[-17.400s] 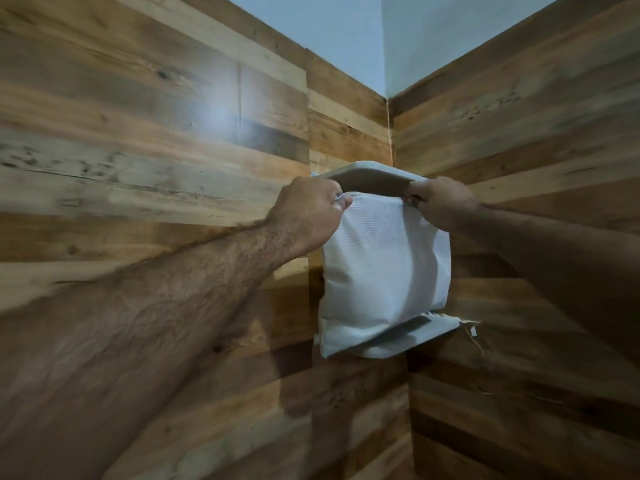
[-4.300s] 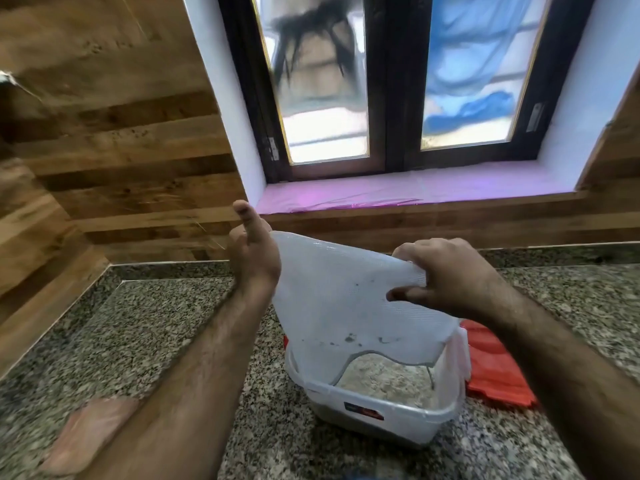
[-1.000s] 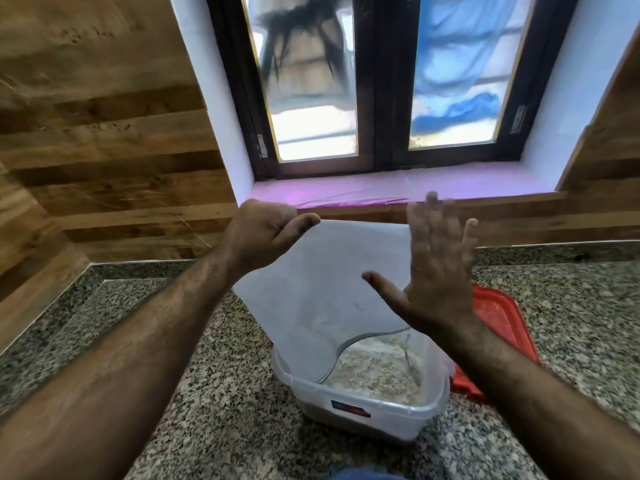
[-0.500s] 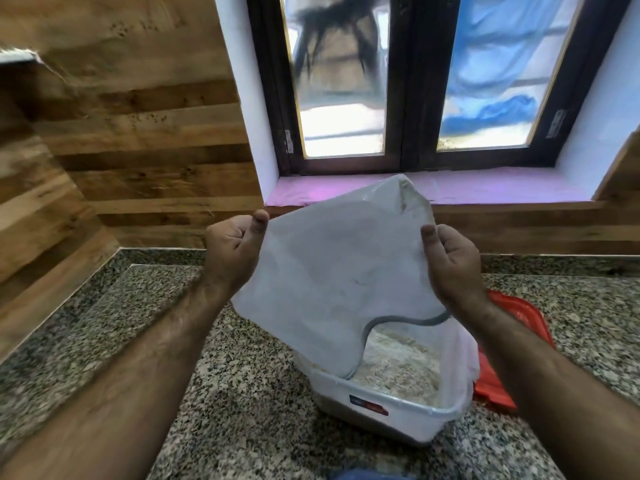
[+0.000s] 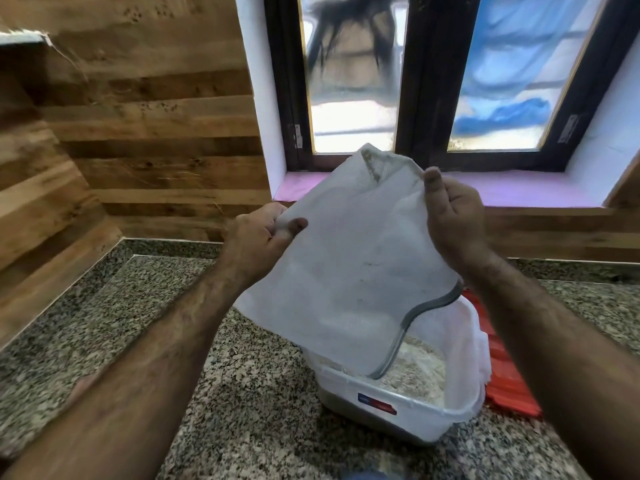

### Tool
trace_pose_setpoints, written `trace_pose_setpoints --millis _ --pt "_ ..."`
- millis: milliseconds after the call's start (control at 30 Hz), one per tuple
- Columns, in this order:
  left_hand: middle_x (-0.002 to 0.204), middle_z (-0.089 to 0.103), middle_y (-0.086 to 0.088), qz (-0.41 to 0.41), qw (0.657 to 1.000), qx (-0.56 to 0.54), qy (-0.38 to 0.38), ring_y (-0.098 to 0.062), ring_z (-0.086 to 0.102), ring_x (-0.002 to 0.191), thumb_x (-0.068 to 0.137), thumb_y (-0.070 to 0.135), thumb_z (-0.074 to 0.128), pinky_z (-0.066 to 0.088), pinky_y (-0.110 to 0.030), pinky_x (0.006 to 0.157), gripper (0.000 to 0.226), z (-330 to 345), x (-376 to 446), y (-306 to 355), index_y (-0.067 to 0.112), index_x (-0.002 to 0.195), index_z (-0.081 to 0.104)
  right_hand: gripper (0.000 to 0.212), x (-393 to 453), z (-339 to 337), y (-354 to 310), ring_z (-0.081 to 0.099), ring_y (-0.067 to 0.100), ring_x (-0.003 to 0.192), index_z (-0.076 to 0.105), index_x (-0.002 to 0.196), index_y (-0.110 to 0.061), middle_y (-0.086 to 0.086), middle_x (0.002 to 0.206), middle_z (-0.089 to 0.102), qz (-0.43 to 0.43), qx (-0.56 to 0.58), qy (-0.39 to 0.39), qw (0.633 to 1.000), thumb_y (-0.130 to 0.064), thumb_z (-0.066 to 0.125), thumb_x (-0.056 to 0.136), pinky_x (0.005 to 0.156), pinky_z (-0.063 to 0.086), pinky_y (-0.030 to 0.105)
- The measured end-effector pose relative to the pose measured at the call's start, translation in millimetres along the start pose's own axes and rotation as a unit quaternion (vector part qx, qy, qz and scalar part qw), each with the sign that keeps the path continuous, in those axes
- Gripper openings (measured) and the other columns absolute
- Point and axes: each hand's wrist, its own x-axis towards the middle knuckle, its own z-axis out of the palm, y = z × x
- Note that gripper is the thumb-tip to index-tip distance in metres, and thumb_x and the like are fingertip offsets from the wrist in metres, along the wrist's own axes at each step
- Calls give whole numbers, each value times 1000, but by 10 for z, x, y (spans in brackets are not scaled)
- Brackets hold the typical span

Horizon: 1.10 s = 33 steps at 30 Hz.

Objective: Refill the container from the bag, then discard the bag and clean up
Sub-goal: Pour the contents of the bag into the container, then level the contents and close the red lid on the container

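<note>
Right hand (image 5: 453, 220) back on white bag (image 5: 349, 258), upended over container (image 5: 398, 403); both hands' fingers clamped on bag, left hand (image 5: 259, 237) too. Pretty much emptied, binning next probably.

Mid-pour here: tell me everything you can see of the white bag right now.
The white bag looks like thin woven plastic, translucent, with faint dark smudges. It is held upended and tilted over the clear plastic container, its open mouth, edged by a grey curved rim, dipping into it above the pale flour-like contents. Its sides hang slack and look nearly empty. The left hand pinches its left edge; the right hand grips the upper right side near the raised bottom corner.
</note>
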Motion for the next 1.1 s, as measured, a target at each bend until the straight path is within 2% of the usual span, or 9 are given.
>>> trace_pose_setpoints --millis 167,300,400,533,667,800,867,933,1100 --pt "83 73 -14 -59 988 -144 0 -33 69 75 105 55 56 55 -50 61 47 -63 -98 -202 13 95 73 50 267 -52 -115 54 9 73 64 90 -14 0 81 59 7 -53 49 997 -58 49 108 63 42 25" --pt "109 83 -9 -206 898 -386 30 -33 80 100 103 50 64 65 -54 86 36 -124 -177 -435 18 110 78 67 178 19 -24 63 11 94 64 119 -19 0 112 69 114 24 46 992 -80 56 93 72 51 22" --pt "114 83 -8 -266 855 -445 35 -29 81 102 107 44 58 68 -42 77 36 -118 -227 -566 14 121 74 85 -5 299 60 62 21 123 68 123 -31 1 134 68 235 124 -63 962 -97 58 72 97 47 45" --pt "119 81 -14 -310 811 -496 -1 -36 79 107 108 50 53 67 -44 77 50 -52 -371 -852 10 134 69 64 -289 722 113 68 25 126 70 129 -32 0 130 77 309 211 -189 908 -76 61 83 106 44 50" --pt "106 85 3 -352 803 -481 -2 -13 82 94 113 43 46 66 -29 71 42 11 -528 -1125 12 127 71 47 -400 1089 83 73 32 111 68 134 -16 12 124 79 378 220 -213 874 -45 69 97 103 53 57" --pt "120 81 -10 -419 774 -474 2 -33 79 109 110 48 52 67 -46 83 45 37 -659 -1570 15 132 73 20 -431 1482 -37 69 31 93 75 117 -12 20 117 79 382 216 -191 878 -7 68 100 91 55 50" --pt "118 82 -10 -435 775 -459 -13 -33 80 107 112 47 50 67 -44 80 44 -17 -723 -1797 14 130 74 23 -486 1726 -163 68 22 71 73 110 -10 12 89 79 366 175 -196 893 6 64 96 69 55 32" --pt "115 83 -5 -445 793 -416 -34 -28 81 105 113 47 49 67 -42 79 41 -105 -813 -2068 19 127 75 28 -584 2026 -274 70 15 62 69 115 -8 10 90 79 357 125 -191 906 11 64 95 53 55 26" --pt "99 82 -3 -441 871 -194 -95 -30 80 94 107 46 58 66 -42 79 31 -228 -1096 -2843 19 110 75 46 -951 2766 -264 71 26 109 61 127 -21 4 118 72 371 -3 -210 904 -3 72 86 95 63 52"
